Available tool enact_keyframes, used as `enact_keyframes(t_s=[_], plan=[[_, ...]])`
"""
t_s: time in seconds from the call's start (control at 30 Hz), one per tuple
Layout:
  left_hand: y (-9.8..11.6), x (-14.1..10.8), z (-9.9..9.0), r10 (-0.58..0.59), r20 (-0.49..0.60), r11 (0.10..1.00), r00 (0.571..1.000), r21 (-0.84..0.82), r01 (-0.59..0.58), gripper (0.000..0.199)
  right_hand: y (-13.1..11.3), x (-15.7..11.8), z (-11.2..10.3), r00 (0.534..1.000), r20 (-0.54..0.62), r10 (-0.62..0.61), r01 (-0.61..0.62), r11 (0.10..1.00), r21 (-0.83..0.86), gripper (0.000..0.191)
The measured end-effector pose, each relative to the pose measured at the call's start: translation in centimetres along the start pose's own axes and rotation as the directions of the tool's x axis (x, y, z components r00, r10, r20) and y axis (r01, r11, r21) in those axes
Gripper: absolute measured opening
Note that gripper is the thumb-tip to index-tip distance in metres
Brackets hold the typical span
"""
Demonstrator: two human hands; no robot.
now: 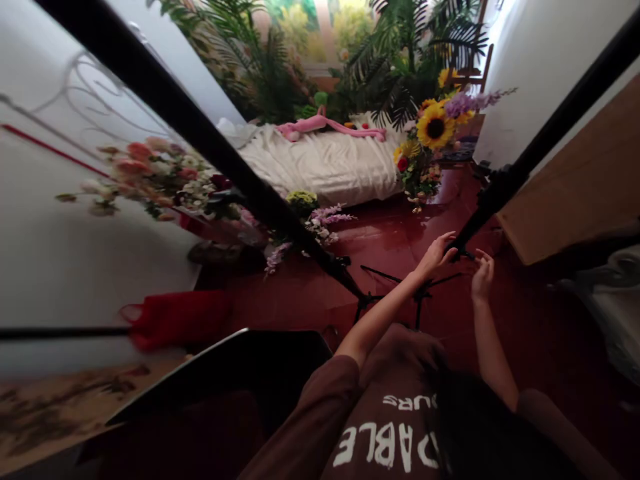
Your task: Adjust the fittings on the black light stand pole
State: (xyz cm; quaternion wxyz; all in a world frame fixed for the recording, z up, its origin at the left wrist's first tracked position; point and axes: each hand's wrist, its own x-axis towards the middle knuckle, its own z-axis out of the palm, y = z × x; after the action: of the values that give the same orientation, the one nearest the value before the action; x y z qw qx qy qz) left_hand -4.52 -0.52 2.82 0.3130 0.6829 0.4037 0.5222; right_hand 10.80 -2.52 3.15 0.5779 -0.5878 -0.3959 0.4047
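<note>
A black light stand (520, 157) rises from the floor toward the upper right, its pole slanting across the view. My left hand (439, 255) is closed around the lower part of this pole. At the pole's right side, the curled fingers of my right hand (483, 275) meet the end of a small black knob (467, 255). The stand's spread legs (423, 293) rest on the floor below my hands. A second black stand (270, 200) slants across the left of the view, with its base beside the first one.
Ahead is a low bed with a cream cloth (320, 167) and a pink plush toy (320, 125). Sunflowers (435, 127) and pale artificial flowers (150, 170) flank it. A brown board (565, 180) leans at the right. A black panel (240, 373) and red bag (175, 317) are lower left.
</note>
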Motion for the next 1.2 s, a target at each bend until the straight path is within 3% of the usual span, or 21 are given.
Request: enact_keyframes(t_s=[0.1, 0.2, 0.37, 0.67, 0.93, 1.1, 1.2], plan=[[0.2, 1.1, 2.3, -0.038, -0.008, 0.998, 0.999, -0.056, 0.038, 0.051, -0.9, 0.4, -0.9, 1.000, 0.020, 0.023, -0.023, 1.000, -0.019, 0.052], [-0.1, 1.3, 3.6, -0.109, -0.055, 0.993, 0.993, -0.062, 0.105, 0.045, -1.1, 0.5, -1.2, 0.989, 0.053, 0.134, -0.135, 0.991, 0.016, 0.056], [-1.3, 1.1, 3.8, -0.172, -0.037, 0.985, 0.984, 0.014, 0.173, 0.031, -1.4, 0.5, -1.4, 0.939, 0.172, 0.298, -0.312, 0.948, 0.065, 0.041], [-2.7, 1.3, 4.6, -0.133, -0.097, 0.982, 0.986, 0.119, 0.144, 0.021, -1.6, 1.9, -2.5, 0.899, 0.290, 0.328, -0.341, 0.940, -0.008, 0.035], [-2.9, 1.4, 4.7, -0.133, -0.108, 0.980, 0.985, 0.137, 0.147, 0.017, -0.3, 3.6, -3.2, 0.935, 0.313, 0.169, -0.185, 0.983, 0.022, 0.043], [-3.0, 1.4, 4.7, -0.148, -0.111, 0.977, 0.983, 0.137, 0.163, 0.019, -0.7, 4.4, -2.7, 0.958, 0.275, 0.086, -0.080, 0.996, -0.034, 0.030], [-3.0, 1.3, 4.7, -0.154, -0.107, 0.977, 0.982, 0.132, 0.167, 0.020, -1.4, 4.1, -2.5, 0.974, 0.224, -0.027, 0.051, 0.993, -0.106, 0.017]])
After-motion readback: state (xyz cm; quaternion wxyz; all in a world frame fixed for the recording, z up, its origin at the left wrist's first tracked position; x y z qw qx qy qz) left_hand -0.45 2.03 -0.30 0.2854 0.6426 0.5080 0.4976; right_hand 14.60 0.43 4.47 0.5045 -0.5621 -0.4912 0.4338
